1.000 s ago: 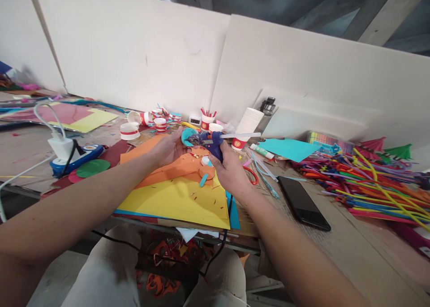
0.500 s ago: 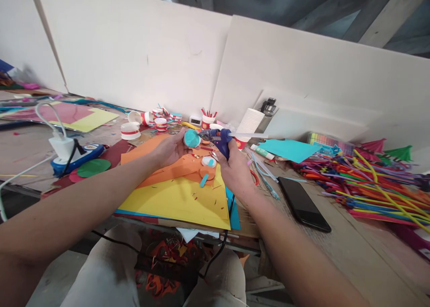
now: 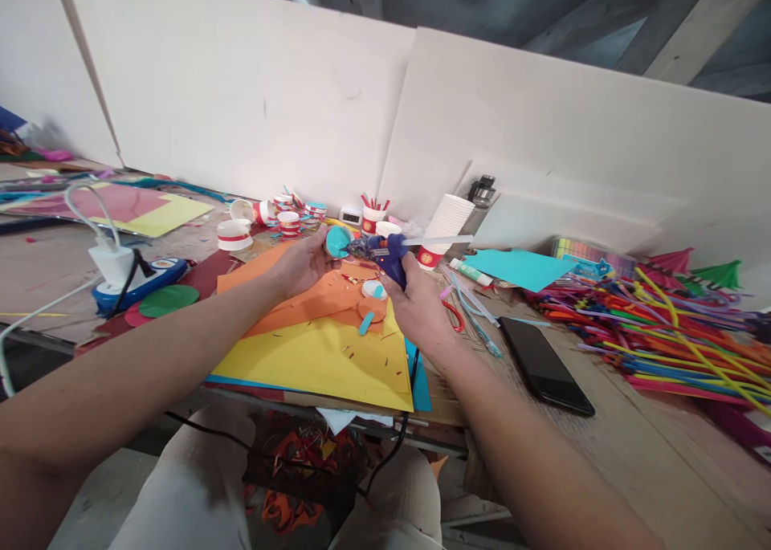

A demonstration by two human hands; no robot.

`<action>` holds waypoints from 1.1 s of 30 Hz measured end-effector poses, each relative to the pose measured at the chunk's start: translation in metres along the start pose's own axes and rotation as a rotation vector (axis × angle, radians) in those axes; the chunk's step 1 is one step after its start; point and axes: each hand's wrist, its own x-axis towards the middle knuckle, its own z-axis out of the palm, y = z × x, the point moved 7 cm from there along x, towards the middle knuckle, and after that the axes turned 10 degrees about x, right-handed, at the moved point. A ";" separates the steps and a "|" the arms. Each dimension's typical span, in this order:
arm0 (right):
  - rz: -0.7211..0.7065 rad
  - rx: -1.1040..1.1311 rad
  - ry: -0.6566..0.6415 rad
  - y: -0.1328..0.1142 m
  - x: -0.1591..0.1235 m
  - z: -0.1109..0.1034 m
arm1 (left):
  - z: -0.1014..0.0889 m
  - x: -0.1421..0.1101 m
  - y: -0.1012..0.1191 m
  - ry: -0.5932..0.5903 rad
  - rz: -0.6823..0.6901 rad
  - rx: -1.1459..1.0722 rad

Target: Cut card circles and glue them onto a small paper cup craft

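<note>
- Left hand point(image 3: 306, 267): fingers pinching a small round piece with a bright-blue paper face point(image 3: 337, 242), above the orange paper sheet point(image 3: 256, 273).
- Right hand point(image 3: 415, 299): wrapped round the handle of a dark-blue plastic glue gun point(image 3: 394, 254); nozzle aimed left at the blue face, contact unclear. Translucent glue stick point(image 3: 442, 241) juts from the gun's rear.
- Behind the gun: red-and-white paper cup point(image 3: 371, 222), upright, holding thin red sticks point(image 3: 367, 202).
- Right of that: leaning stack of nested white paper cups point(image 3: 446, 217), red print on the lowest.
- Next to the stack, against the white board: dark-capped bottle point(image 3: 480, 197); contents not legible.
- Left rear: short, wide white cup with red band point(image 3: 234, 237), inside not visible; beyond it, a cluster of small red, white and blue cup-shaped pieces point(image 3: 289, 225).
- Far right: flat clear case point(image 3: 581, 257) filled with a row of coloured pens.
</note>
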 end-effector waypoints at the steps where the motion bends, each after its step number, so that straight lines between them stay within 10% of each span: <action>1: 0.001 0.012 -0.008 -0.001 0.000 0.001 | 0.000 0.000 -0.001 -0.001 -0.006 0.000; 33: 0.011 0.065 0.057 -0.002 -0.002 -0.003 | 0.006 -0.004 0.004 -0.079 -0.007 0.044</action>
